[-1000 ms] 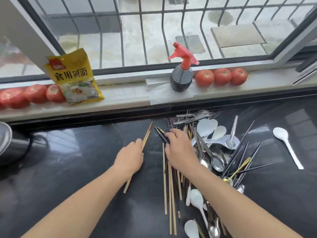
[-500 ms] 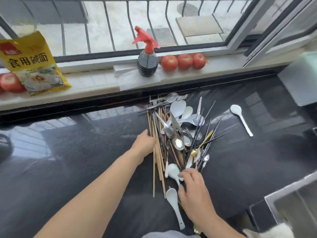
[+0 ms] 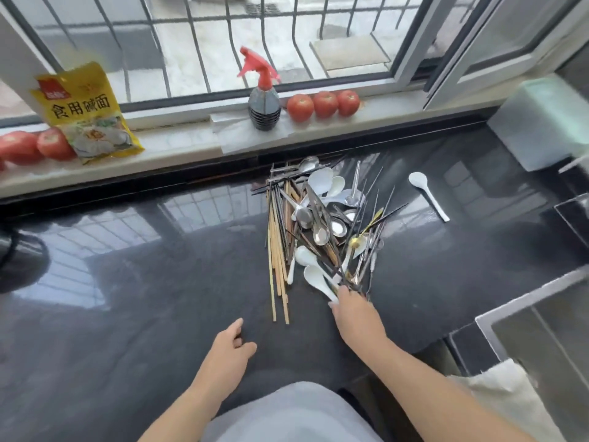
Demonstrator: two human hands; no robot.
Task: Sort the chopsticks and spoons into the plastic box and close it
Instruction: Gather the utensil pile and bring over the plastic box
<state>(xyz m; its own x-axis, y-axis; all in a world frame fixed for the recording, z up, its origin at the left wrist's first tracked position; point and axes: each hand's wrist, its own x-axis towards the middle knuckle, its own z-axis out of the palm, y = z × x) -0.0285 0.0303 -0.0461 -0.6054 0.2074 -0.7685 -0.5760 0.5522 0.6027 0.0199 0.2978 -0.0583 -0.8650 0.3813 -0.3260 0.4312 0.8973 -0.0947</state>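
Right hand (image 3: pixel 357 317) reaches into the near end of the cutlery pile (image 3: pixel 322 231), its fingertips buried among the handles of a white spoon (image 3: pixel 315 279) and some dark chopsticks; whether that grip has closed on anything cannot be told, since the fingers are hidden by the hand's own back. Left hand (image 3: pixel 231 349) hovers or rests low over the bare tabletop (image 3: pixel 127 298), fingers loosely bent, holding nothing, well apart from the pile.

Within the heap, metal spoons, white spoons and dark thin sticks overlap so much that single pieces are hard to separate. Pale wooden chopsticks (image 3: pixel 277 266) lie roughly parallel along the pile's left side, their near ends between the two hands. One lone white spoon (image 3: pixel 428 196) lies apart to the right.

A pale translucent box (image 3: pixel 538 122) sits at the far right of the tabletop, blurred and partly cut off by the frame. Near the right edge a sink rim (image 3: pixel 510 304) borders the tabletop. Left of the pile is broad dark tabletop. On the windowsill (image 3: pixel 178 148) stand a spray bottle (image 3: pixel 263 97), tomatoes (image 3: pixel 323 103) and a yellow packet (image 3: pixel 84 113).
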